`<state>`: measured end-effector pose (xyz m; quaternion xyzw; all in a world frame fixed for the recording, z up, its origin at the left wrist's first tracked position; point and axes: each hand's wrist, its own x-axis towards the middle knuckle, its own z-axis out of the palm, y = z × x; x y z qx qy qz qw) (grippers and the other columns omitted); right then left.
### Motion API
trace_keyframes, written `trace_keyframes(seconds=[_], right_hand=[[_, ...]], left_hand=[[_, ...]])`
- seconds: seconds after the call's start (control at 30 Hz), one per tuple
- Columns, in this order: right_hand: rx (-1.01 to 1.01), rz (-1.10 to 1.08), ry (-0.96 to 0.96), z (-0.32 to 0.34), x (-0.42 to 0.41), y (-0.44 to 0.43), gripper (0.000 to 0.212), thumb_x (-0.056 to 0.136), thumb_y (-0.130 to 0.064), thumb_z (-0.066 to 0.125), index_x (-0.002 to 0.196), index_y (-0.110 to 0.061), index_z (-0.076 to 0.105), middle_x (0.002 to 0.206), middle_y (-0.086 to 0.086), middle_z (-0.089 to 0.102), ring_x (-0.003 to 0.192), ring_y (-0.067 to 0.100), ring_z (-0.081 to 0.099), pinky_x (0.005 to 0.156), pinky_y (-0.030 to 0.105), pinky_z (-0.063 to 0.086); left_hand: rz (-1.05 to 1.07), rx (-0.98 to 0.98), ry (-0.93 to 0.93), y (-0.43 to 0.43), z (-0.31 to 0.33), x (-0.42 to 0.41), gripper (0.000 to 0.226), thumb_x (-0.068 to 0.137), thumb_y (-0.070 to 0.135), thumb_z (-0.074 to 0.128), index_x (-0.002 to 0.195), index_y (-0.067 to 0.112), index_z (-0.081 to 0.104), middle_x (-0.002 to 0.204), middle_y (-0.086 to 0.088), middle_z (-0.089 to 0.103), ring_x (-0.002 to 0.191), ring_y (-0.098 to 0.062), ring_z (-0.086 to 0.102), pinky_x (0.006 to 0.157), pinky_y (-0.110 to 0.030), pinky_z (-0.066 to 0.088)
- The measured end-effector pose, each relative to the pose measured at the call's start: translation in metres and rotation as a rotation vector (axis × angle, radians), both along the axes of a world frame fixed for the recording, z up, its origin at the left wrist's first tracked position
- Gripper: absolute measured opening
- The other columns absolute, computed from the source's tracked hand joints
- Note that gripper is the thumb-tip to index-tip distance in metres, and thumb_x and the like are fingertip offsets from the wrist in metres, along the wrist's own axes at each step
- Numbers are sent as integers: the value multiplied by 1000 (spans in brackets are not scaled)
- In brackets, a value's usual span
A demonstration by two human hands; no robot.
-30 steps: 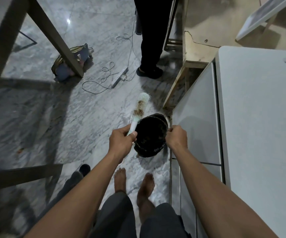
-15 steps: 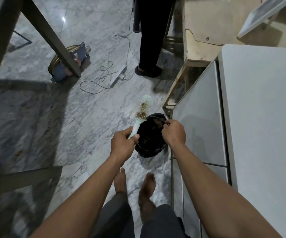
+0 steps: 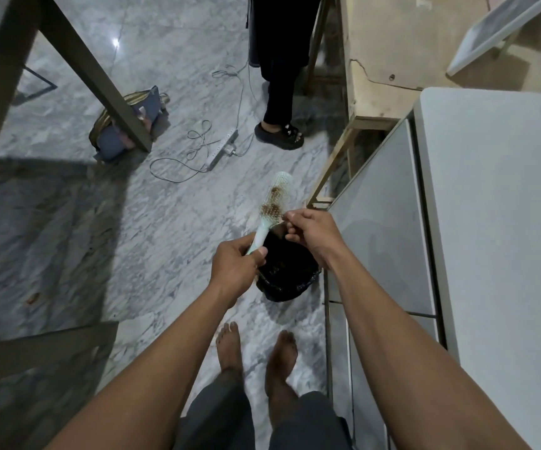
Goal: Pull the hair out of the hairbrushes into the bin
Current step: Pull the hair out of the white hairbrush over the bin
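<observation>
A pale green hairbrush (image 3: 275, 199) with a clump of brown hair (image 3: 270, 209) in its bristles points away from me. My left hand (image 3: 235, 266) is closed around its handle. My right hand (image 3: 314, 233) hovers just right of the brush head, fingertips pinched together at the edge of the bristles; whether they hold hair I cannot tell. Directly below both hands stands a small bin lined with a black bag (image 3: 290, 276) on the marble floor.
A white cabinet (image 3: 490, 238) runs along the right, with a wooden frame (image 3: 337, 164) beyond it. A person in black (image 3: 279, 92) stands ahead. A power strip with cable (image 3: 220, 147), a blue bag (image 3: 123, 128) and a table leg (image 3: 100, 82) lie left.
My right hand left the bin's rim and rose to the brush head. The brush has shifted right, over the bin.
</observation>
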<state>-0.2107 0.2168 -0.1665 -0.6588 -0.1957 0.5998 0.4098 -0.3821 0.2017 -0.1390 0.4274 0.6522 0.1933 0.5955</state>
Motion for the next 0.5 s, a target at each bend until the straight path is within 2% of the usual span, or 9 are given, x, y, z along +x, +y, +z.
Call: trace_keyframes(seconds=[0.1, 0.17, 0.27, 0.37, 0.5], right_hand=[[-17, 40, -223, -8, 3, -4, 24, 99, -7, 60, 78, -7, 73, 67, 5, 58, 59, 12, 57, 55, 17, 54], [-44, 32, -282, -11, 4, -6, 26, 98, -10, 62, 76, -10, 75, 67, 4, 61, 57, 11, 58, 56, 18, 54], [-126, -20, -277, -16, 4, -10, 27, 96, -9, 63, 73, -9, 76, 63, 3, 62, 53, 11, 58, 58, 22, 54], [-216, -89, -207, -19, 2, -17, 23, 93, 1, 60, 74, -2, 72, 61, 7, 59, 53, 14, 55, 55, 22, 55], [-340, -192, -103, -24, 2, -33, 16, 92, 6, 60, 78, 4, 70, 64, 9, 58, 54, 13, 55, 54, 19, 59]], left_hand=[[12, 5, 12, 6, 0, -9, 41, 93, 12, 67, 134, 16, 63, 108, -7, 74, 84, -18, 67, 72, -31, 49], [18, 8, 10, 6, 1, -14, 41, 93, 12, 67, 133, 15, 63, 103, -5, 74, 77, -13, 66, 70, -31, 48], [31, 26, -6, 6, 4, -17, 39, 93, 13, 66, 132, 15, 64, 86, 4, 71, 68, -8, 64, 65, -29, 50], [77, 24, -36, 8, 8, -19, 39, 94, 12, 66, 133, 14, 63, 83, 3, 69, 66, -10, 62, 62, -26, 49], [138, 24, -88, 15, 13, -21, 42, 94, 11, 66, 135, 13, 60, 85, -4, 68, 69, -14, 60, 62, -30, 49]])
